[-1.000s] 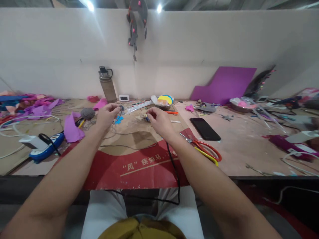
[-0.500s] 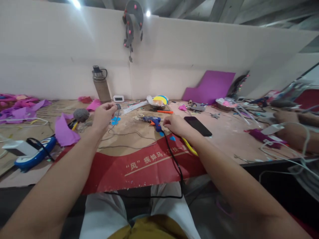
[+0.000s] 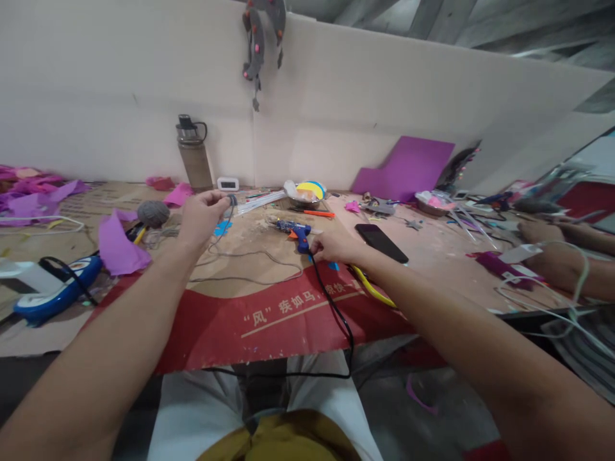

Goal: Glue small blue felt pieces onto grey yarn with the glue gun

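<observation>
My left hand [image 3: 204, 216] is raised over the left of the table, thumb and fingertips pinched on a small grey piece [image 3: 232, 201] with grey yarn [image 3: 259, 253] trailing down from it. The loose yarn curves across the brown paper. My right hand [image 3: 334, 246] rests at the table with its fingertips pressed together, right beside the handle end of a blue hot glue gun [image 3: 294, 230]. What those fingertips pinch, if anything, is hidden. Small blue cut-outs [image 3: 222, 228] lie below my left hand, and others lie partly covered by my right.
A black phone [image 3: 382, 243] lies right of my right hand, with a yellow-handled tool [image 3: 372, 288] under the forearm. A bottle [image 3: 195, 153], a ball of grey yarn [image 3: 152, 214] and a blue power strip [image 3: 60, 291] stand left. Another person's arms [image 3: 562, 256] are at far right.
My right hand has shifted slightly left and down, closer to the glue gun's handle end. My left hand stays pinched on the grey piece. The camera view has tilted a little downward.
</observation>
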A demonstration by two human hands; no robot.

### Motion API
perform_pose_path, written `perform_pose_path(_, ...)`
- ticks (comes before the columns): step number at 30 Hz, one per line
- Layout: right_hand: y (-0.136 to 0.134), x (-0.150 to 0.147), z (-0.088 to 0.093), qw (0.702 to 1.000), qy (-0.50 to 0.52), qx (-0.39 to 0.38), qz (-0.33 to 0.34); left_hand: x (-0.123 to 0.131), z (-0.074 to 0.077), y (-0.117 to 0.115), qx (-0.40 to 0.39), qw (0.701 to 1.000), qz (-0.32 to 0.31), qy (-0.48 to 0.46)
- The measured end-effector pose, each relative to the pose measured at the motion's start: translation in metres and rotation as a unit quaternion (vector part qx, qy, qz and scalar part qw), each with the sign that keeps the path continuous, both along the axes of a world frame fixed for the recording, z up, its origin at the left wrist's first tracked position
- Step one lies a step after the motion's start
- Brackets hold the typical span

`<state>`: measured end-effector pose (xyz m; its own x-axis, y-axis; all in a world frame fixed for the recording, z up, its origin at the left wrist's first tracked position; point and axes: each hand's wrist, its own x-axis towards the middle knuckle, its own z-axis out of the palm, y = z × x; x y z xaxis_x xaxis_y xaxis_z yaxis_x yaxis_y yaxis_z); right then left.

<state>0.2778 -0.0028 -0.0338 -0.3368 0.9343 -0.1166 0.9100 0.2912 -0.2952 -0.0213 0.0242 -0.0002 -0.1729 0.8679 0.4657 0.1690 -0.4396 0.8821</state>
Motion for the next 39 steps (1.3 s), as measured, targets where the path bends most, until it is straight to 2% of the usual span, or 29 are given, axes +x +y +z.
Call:
perform_pose_path(4,-0.002,-0.005,0.01,0.998,-0.056,-0.001,0.002,0.001,-0.002,0.0,-0.007,1.0,-0.003,0.019)
perform_pose_path(8,-0.011,0.006,0.025,0.998,-0.058,0.013,-0.022,0.0,-0.004,0.003,-0.005,1.0,-0.004,0.017)
perform_pose_path(12,-0.026,0.022,0.037,0.994,-0.093,-0.061,0.009,-0.001,-0.005,0.005,-0.005,0.999,0.0,0.034)
perform_pose_path(17,-0.033,0.019,0.034,0.988,-0.146,-0.052,0.026,0.001,-0.005,0.003,-0.011,0.999,0.001,0.044)
perform_pose_path(26,-0.03,0.022,0.033,0.986,-0.143,-0.052,0.072,0.0,-0.002,0.001,-0.011,0.999,0.0,0.04)
perform_pose_path(29,-0.021,0.027,0.03,0.995,-0.079,-0.039,0.037,0.0,-0.002,0.0,-0.01,0.999,0.002,0.045)
perform_pose_path(33,0.006,0.029,0.018,0.996,-0.001,0.025,-0.082,0.001,-0.003,0.0,-0.016,0.999,-0.001,0.048)
perform_pose_path(35,0.02,0.026,0.012,0.993,-0.023,0.032,-0.107,0.0,-0.003,0.0,-0.018,0.999,-0.001,0.051)
perform_pose_path(39,0.037,0.014,0.005,0.988,-0.113,0.06,-0.083,0.0,-0.002,-0.001,-0.021,0.999,-0.004,0.047)
